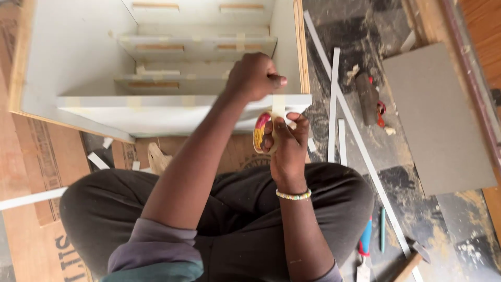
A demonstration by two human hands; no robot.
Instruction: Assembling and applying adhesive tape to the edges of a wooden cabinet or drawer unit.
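Note:
My right hand [286, 143] grips a roll of masking tape [260, 131] with a red and yellow core, held just below the front panel edge of a white cabinet [78, 57]. A strip of tape [278, 104] runs up from the roll onto that panel edge. My left hand [254, 75] is fisted above it, its thumb pressing the tape strip against the panel near the cabinet's right corner. Inside the cabinet, white shelves [193, 46] carry several taped joints. I sit cross-legged in dark trousers behind the cabinet.
Cardboard sheets [36, 151] lie under the cabinet at left. Long white edge strips [334, 99] cross the dirty floor at right, beside a grey board [436, 120], a hammer-like tool [368, 99] and a blue and red tool [365, 237] by my knee.

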